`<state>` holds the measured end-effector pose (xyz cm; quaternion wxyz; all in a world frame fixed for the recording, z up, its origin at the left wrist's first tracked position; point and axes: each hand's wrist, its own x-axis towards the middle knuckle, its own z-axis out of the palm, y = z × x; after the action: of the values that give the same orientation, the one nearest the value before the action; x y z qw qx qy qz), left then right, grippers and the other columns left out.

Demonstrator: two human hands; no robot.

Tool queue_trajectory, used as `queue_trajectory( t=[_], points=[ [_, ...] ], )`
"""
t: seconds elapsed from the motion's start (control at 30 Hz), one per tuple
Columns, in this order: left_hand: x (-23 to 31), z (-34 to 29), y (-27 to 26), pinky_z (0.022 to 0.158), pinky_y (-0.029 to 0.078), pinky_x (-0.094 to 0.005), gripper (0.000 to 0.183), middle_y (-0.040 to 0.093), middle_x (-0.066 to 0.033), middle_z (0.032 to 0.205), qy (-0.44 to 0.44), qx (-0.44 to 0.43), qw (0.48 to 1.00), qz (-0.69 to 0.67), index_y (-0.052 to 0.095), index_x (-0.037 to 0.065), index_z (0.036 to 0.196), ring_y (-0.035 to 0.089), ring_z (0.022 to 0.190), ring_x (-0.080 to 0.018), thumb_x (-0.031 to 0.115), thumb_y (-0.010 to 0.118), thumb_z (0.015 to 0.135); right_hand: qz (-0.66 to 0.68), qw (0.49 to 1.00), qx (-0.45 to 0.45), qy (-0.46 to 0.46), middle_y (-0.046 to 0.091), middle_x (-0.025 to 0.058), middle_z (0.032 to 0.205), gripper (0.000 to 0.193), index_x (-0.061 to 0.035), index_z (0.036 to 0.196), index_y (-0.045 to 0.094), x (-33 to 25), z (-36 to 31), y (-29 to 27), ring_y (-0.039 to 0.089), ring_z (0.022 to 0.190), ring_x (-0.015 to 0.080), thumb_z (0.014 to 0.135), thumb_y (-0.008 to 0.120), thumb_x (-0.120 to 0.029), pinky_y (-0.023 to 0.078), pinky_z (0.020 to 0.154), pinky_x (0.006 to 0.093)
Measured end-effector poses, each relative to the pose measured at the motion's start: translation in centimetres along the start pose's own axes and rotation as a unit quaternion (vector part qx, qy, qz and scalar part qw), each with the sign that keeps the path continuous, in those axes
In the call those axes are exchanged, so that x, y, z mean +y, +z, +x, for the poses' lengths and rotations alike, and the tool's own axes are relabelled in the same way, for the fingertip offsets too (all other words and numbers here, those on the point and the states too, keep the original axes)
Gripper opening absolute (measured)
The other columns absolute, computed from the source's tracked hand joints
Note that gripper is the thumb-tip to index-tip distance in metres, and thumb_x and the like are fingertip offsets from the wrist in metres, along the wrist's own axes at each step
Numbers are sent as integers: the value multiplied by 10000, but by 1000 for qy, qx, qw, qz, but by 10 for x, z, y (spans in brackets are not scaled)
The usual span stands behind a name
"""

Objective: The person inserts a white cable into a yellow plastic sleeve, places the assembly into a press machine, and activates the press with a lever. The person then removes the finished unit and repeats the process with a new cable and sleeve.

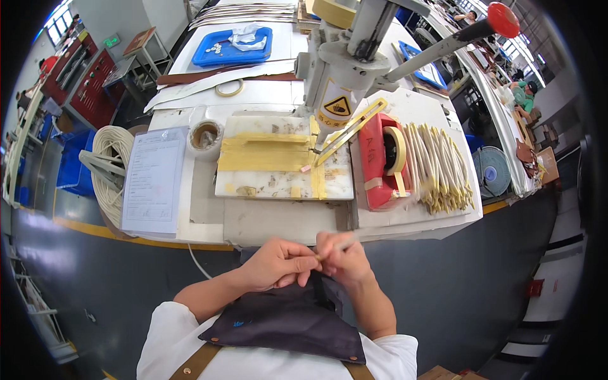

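Note:
In front of the table's near edge, my left hand (278, 263) and my right hand (346, 256) meet. Thumb and fingers of both are closed on a thin cord, whose small yellowish-brown end shows between the fingertips. A pale stretch of it is blurred by motion over my right hand. On the table beyond lies a white board (253, 185) covered partly with yellow tape, below a grey hand press (345, 76). To its right stands a red tape dispenser (373, 166) with a yellow roll, beside a bundle of white cords (437, 164) with yellow-taped ends.
A coil of white cord (109, 149) hangs at the table's left, next to a printed sheet (152, 183). A clear tape roll (205, 136) and a blue tray (233, 47) sit farther back. The press's red-knobbed lever (443, 47) reaches to the upper right.

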<state>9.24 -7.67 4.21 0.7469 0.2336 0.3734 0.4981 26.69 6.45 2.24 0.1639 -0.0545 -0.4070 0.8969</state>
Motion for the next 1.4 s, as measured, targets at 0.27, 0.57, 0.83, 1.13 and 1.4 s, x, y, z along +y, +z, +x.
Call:
queue_trajectory(
  t=[0.27,0.57,0.83,1.13,1.4],
  points=[
    [6,-5,-21,591,480,-210,311,641,-8,840,112,198,960,166,681,-37,1205,547,654,-44,210,526,1094,-221,943,236,-75,571,-11,727,290,32,1104,701,-35,80,-26,529,617,75,1049,613,-239,441,561,234],
    [19,13,-41,599,490,-368,127,625,-92,791,312,367,648,590,751,28,992,625,653,-250,102,742,889,-313,892,312,-96,648,-10,835,385,89,1326,615,-34,124,-40,574,667,40,967,650,-45,531,640,234],
    [21,37,-60,661,514,-413,140,611,-95,893,337,384,581,634,721,35,1032,641,750,-302,85,719,901,-458,821,339,-30,699,72,778,599,75,1421,536,-46,144,-58,670,681,114,863,693,-75,555,635,288],
    [30,52,-82,764,532,-425,104,574,-128,968,337,349,582,652,659,2,1002,621,918,-319,54,654,911,-650,657,360,-126,707,130,996,530,83,1319,605,-39,157,-68,666,729,147,853,770,-109,551,687,312],
    [37,51,-94,704,518,-395,143,583,-111,921,369,316,591,644,706,-15,1032,618,813,-293,29,697,896,-766,539,301,-182,654,196,1282,291,15,1126,705,-28,154,-71,710,992,382,905,699,-173,586,856,442]
  ],
)
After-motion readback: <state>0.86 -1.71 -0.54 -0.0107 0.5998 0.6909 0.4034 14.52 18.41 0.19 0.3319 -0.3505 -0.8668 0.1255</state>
